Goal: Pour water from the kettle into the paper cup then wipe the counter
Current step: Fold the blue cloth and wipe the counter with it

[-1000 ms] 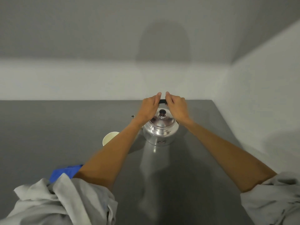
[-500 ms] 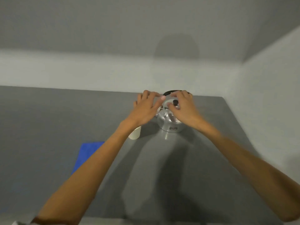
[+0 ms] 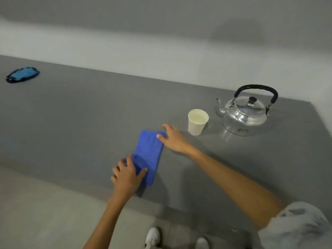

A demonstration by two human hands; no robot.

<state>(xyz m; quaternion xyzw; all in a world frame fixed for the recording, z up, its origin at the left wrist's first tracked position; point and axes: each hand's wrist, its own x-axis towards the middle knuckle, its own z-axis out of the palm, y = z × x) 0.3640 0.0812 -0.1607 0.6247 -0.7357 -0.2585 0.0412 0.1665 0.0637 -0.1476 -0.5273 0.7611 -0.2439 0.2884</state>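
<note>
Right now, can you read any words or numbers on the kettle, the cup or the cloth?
No readable text anywhere.
Kettle: a small dark mark low on its front, too blurred to read.
Paper cup: plain, no print visible.
Blue cloth: plain, no label showing.

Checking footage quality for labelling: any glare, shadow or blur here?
Head view: bright glare on the kettle, soft arm shadows on the counter, a head shadow on the wall, straight edges bowed by the wide lens, slight softness overall.
</note>
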